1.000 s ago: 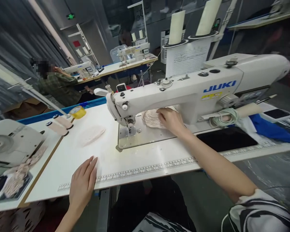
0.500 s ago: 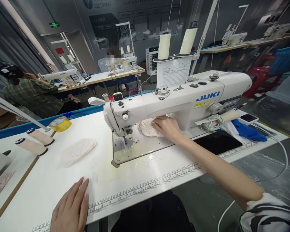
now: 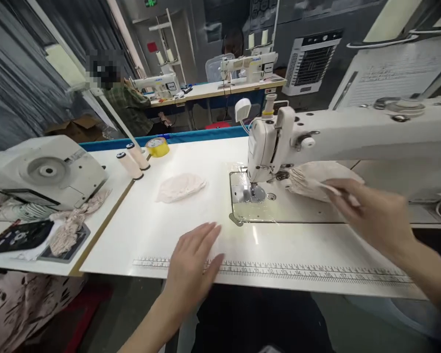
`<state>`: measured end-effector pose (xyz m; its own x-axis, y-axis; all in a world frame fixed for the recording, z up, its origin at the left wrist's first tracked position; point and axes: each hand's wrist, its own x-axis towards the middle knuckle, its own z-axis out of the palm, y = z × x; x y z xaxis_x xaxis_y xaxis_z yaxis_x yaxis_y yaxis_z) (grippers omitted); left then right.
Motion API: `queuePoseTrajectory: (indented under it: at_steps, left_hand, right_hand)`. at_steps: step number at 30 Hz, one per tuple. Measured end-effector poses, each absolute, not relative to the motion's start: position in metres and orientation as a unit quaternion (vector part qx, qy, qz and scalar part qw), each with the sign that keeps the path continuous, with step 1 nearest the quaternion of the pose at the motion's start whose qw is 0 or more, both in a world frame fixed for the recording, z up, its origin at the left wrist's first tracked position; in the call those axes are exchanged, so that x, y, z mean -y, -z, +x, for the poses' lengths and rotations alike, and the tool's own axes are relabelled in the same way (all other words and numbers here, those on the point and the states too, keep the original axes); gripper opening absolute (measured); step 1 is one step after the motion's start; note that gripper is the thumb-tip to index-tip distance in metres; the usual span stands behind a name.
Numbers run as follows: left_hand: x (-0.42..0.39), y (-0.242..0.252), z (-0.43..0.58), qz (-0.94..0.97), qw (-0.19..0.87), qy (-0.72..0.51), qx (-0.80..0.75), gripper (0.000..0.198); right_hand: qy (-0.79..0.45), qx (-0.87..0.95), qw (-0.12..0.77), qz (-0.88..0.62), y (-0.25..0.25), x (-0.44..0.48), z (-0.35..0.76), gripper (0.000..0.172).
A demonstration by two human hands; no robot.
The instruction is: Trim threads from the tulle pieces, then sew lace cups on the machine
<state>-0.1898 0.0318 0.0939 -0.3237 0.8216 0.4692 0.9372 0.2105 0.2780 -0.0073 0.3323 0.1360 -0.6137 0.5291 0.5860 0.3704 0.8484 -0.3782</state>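
Observation:
A pale pink pile of gathered fabric pieces (image 3: 308,179) lies on the bed of the white sewing machine (image 3: 338,132), beneath its arm. My right hand (image 3: 367,211) pinches the edge of one fabric piece at the pile's right side; motion blurs the fingers somewhat. Over the white tabletop (image 3: 213,245), near its front edge, my left hand (image 3: 194,260) is open and holds nothing, its thumb apart from the fingers. Another pale fabric piece (image 3: 181,187) rests flat on the table, left of the needle plate (image 3: 247,193) and beyond my left hand.
A printed ruler strip (image 3: 272,271) runs along the table's front edge. Yellow tape (image 3: 157,147) and thread cones (image 3: 130,165) stand at the back left. A second machine (image 3: 43,171) with ruffled fabric (image 3: 67,230) is on the left. A person (image 3: 132,105) sits farther back.
The view has swung left and closer to the table. My right hand has drawn a fabric edge out from the pile. My left hand has lifted its thumb away from its fingers.

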Motion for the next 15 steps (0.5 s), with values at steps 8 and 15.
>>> queuePoseTrajectory:
  at_steps: [8,15]
  left_hand:
    - [-0.128,-0.124,-0.173,-0.445,-0.563,0.455,0.527,0.04]
    - [-0.139,-0.122,-0.171,-0.364,-0.566,0.491,0.553,0.016]
  right_hand:
    - [-0.688,0.632,0.166,-0.316,-0.14,-0.238,0.019,0.031]
    - [-0.72,0.632,0.023,-0.285,-0.127,-0.237,0.057,0.029]
